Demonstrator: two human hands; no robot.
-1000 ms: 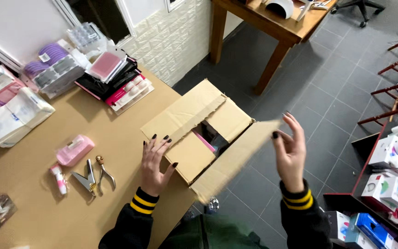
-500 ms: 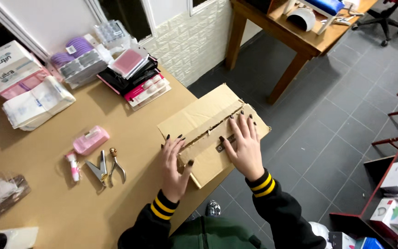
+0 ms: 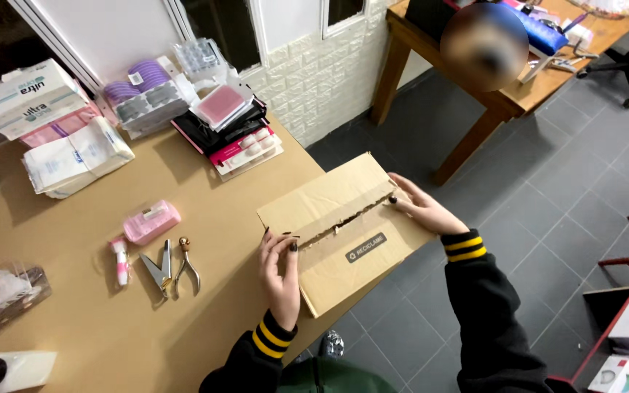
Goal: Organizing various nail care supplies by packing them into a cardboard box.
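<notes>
My left hand (image 3: 279, 271) and right hand (image 3: 420, 207) flat on the closed brown cardboard box (image 3: 343, 229) overhanging the counter (image 3: 96, 327) right edge, fingers spread, gripping nothing, small dark rectangular label (image 3: 366, 247) on its flap, pink case (image 3: 151, 221) well left

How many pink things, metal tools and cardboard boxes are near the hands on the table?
Pink things: 2, a pink case and a small pink-and-white tube
Metal tools: 2, a clipper and nippers
Cardboard boxes: 1, the cardboard box under both hands
Total: 5
</notes>
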